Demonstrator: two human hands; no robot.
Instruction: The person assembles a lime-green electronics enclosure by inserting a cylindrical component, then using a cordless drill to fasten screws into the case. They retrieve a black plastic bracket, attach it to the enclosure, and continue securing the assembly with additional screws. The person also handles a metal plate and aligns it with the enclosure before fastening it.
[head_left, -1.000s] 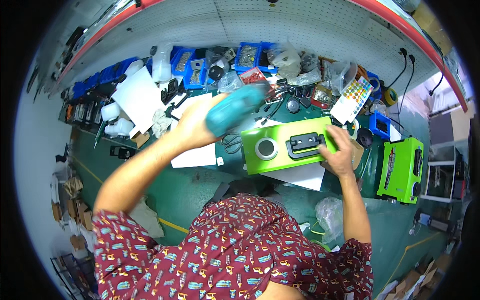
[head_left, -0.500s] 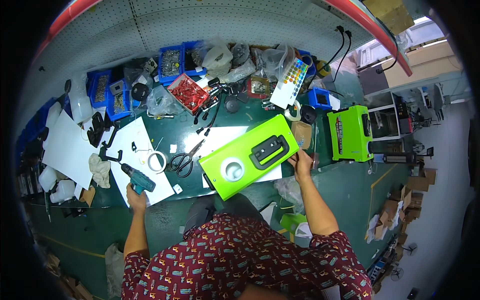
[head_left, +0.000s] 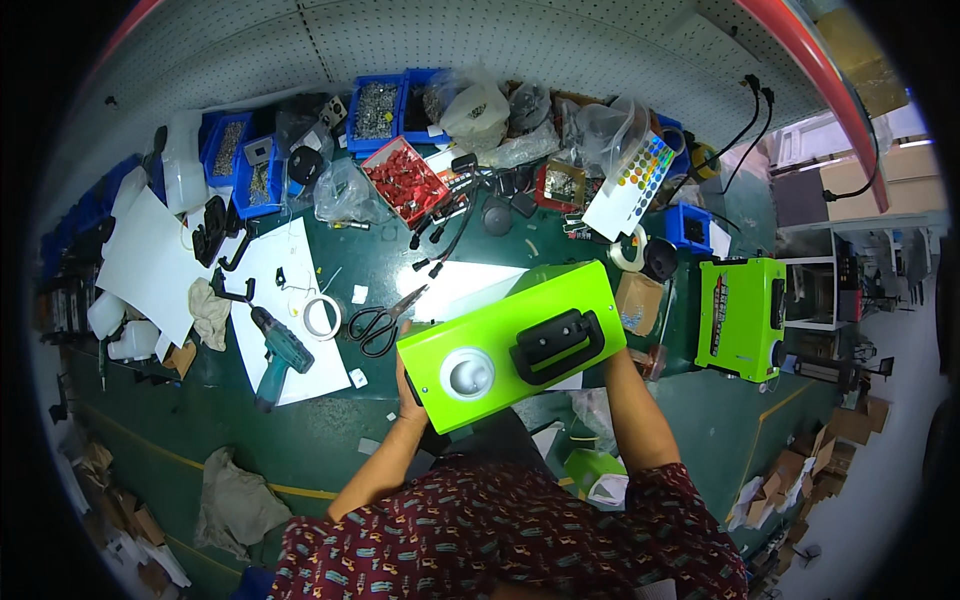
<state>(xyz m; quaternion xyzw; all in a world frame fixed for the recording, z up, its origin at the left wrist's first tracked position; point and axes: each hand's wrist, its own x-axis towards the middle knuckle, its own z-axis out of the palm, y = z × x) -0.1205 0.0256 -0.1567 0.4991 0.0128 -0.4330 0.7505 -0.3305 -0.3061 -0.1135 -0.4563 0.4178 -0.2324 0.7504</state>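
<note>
A bright green box-shaped case [head_left: 480,366] with a black carrying handle [head_left: 558,346] and a round white-rimmed opening [head_left: 467,376] is tilted between my hands, at the front of the bench. My left hand [head_left: 410,398] holds its left end, the fingers partly behind the case. At the right end my right hand [head_left: 617,362] grips it, fingers mostly hidden beneath. A teal and black cordless drill [head_left: 286,348] lies on white paper to the left. Between drill and case are black-handled scissors [head_left: 376,330] and a roll of white tape [head_left: 321,317].
A second green case [head_left: 738,315] stands at the right end of the bench [head_left: 370,262]. Along the back are blue bins [head_left: 378,112] of small parts, a red box [head_left: 404,182] of red pieces, plastic bags and black cables [head_left: 449,235]. A small cardboard box [head_left: 637,303] sits behind my right hand.
My left hand has let go of the drill, which now lies on the paper, and has moved right to the case's left end. The right hand stays at the case. The view has shifted.
</note>
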